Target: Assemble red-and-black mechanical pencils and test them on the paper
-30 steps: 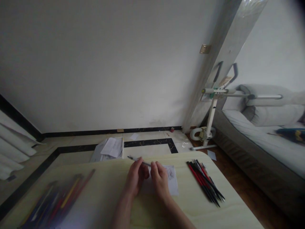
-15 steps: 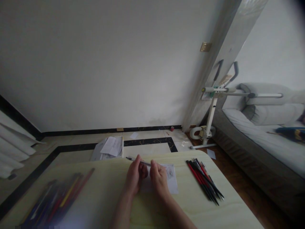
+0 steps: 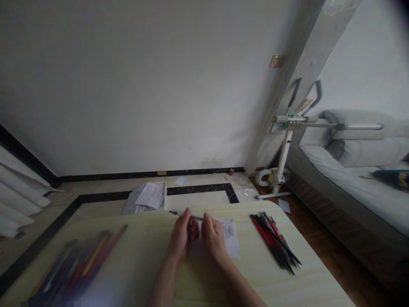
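Note:
A slim pen [image 3: 174, 212] with a dark end and a clear barrel lies across both hands, above the table's far edge. My left hand [image 3: 182, 232] pinches it near the middle, thumb on top, with the dark end sticking out to the left. My right hand [image 3: 213, 236] is closed round the pen's other end, and its thumb hides that tip. Under the hands rests a white sheet of paper [image 3: 232, 243] with dark scribbles, partly covered by my right hand.
On the pale wooden table [image 3: 143, 256], a bundle of red and black pens [image 3: 275, 243] lies to the right. A blurred pile of coloured pens [image 3: 76, 268] is at the left. Beyond stand a box of papers [image 3: 150, 196], an exercise machine [image 3: 283, 157] and a sofa [image 3: 345, 183].
Both hands keep their hold on the pen with hardly any movement. The whole view has shifted very slightly.

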Motion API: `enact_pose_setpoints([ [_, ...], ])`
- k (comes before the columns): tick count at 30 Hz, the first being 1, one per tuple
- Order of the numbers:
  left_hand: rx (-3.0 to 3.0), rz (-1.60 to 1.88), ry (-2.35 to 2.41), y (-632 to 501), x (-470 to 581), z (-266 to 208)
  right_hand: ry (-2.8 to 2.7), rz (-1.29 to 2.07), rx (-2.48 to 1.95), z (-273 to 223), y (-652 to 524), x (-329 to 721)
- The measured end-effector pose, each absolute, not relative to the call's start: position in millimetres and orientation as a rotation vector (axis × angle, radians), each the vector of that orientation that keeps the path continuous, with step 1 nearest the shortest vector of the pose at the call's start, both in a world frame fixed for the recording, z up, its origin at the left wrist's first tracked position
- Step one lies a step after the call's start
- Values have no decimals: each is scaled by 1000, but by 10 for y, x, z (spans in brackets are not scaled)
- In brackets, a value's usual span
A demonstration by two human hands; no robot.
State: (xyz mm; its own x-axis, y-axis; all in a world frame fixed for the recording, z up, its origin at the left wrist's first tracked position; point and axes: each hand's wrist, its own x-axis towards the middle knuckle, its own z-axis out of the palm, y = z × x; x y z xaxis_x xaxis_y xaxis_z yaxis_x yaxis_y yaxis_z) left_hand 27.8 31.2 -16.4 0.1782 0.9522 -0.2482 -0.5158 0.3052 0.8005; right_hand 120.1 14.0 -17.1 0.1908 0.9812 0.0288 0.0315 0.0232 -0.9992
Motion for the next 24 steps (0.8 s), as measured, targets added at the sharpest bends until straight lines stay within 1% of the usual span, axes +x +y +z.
enact_pose_setpoints([
  [12, 657, 1128, 916, 283, 286, -84, -1316, 771, -1428, -179, 95, 1206],
  [17, 573, 1170, 952, 289, 287, -68, -1397, 585, -1423, -184, 62, 1189],
  [24, 326, 1227, 1021, 290, 284, 5, -1543, 622, -1345, -147, 32, 1185],
])
